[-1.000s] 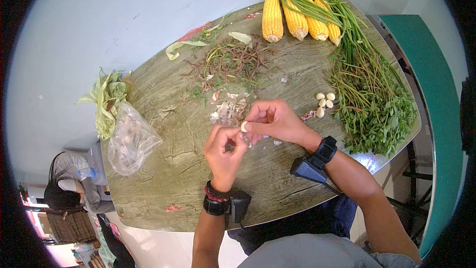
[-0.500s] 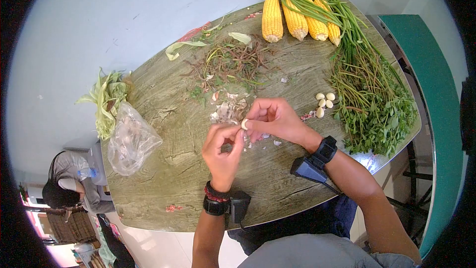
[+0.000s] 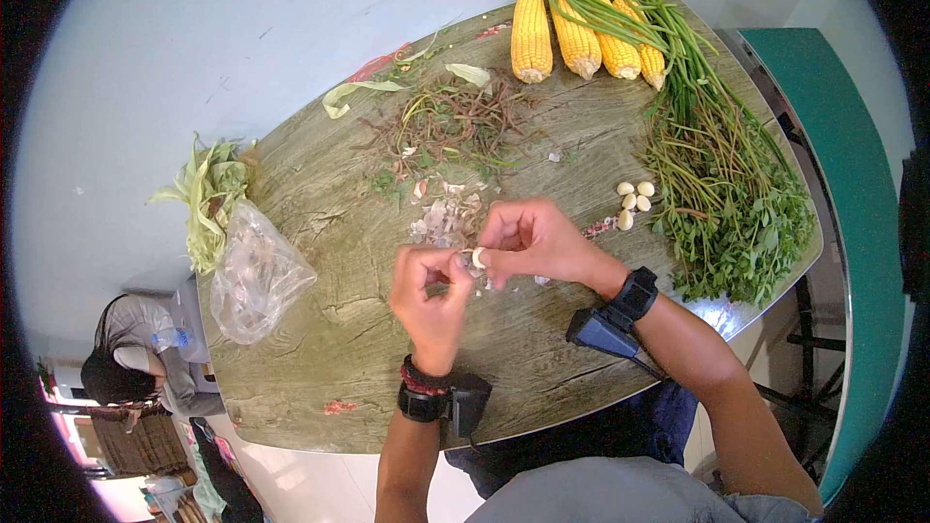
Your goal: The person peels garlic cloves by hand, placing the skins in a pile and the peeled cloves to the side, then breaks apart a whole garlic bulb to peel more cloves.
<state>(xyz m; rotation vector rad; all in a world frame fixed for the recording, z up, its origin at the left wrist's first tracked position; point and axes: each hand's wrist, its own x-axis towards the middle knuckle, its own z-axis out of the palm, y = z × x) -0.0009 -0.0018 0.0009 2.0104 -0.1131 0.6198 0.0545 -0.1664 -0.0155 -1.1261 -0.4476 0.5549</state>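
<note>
A pale garlic clove [image 3: 479,258] is pinched between the thumb and fingers of my right hand [image 3: 536,242]. Close by on its left, my left hand [image 3: 429,295] has its thumb and forefinger pressed together, with what looks like a thin strip of garlic skin between them and the clove. Papery garlic skins [image 3: 449,218] lie scattered on the wooden table [image 3: 368,329] just beyond and beneath the fingers. To the right of my right hand, several peeled cloves [image 3: 630,201] sit in a small group.
Several corn cobs [image 3: 532,39] lie at the back, beside long green beans [image 3: 678,58] and leafy greens [image 3: 746,213] along the right. Root trimmings [image 3: 465,121] are heaped mid-table. A clear plastic bag [image 3: 257,281] and corn husks [image 3: 213,194] are left. A person [image 3: 126,358] is at far left.
My fingertips have drawn slightly apart, the left hand shifting a little left and down. The clove sits slightly lower and now rests in my right fingers.
</note>
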